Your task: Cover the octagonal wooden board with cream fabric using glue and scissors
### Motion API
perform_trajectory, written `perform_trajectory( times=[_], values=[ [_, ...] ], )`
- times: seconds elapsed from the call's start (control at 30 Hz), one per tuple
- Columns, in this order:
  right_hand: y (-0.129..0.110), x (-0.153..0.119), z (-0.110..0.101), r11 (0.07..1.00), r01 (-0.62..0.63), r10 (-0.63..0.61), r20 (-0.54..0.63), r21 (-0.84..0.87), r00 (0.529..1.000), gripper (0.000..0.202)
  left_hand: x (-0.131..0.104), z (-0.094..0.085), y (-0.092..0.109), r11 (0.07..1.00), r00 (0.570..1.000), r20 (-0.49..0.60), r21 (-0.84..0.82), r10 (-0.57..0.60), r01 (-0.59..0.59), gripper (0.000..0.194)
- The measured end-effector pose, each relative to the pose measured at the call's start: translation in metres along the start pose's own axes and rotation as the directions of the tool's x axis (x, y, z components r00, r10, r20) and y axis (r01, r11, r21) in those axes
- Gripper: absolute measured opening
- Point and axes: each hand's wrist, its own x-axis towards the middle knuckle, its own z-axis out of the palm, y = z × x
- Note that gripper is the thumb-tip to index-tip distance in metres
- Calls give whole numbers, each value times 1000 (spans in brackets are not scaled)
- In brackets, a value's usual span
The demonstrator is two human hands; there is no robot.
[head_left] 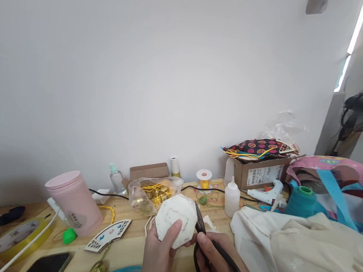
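My left hand (161,252) holds up a white octagonal piece (177,218), its thumb pressed on the flat face, which bears a faint rectangular outline. At the right, my right hand (214,253) grips black-handled scissors (205,261), their blades pointing up along the right edge of the white piece. Below and to the left of my left hand, a blue tassel (125,271) with a gold bell (98,271) lies on the wooden table (132,246). A fan-shaped patterned piece (108,235) lies above the bell.
Behind my hands are a bag of gold bells and yellow cord (156,193), a spool (203,179) and a white bottle (232,198). A pink cup (74,202), tape roll (20,237) and phone (48,265) are left; cloth (306,257) and a glue gun (266,193) are right.
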Motion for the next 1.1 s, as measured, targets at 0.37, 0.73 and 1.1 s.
perform_trajectory(
  times=[0.37,0.73,1.1],
  values=[
    [-2,1,1,997,14,-18,-42,-82,999,46,-3,7,3,1000,999,37,-8,-20,21,35],
    [-14,-2,4,986,-38,24,-89,-163,996,51,-3,4,1,1000,1000,11,1,-28,28,39],
    [-8,1,3,970,-42,1,-170,-238,985,47,-1,5,-1,998,998,-13,-24,-62,62,36]
  ],
)
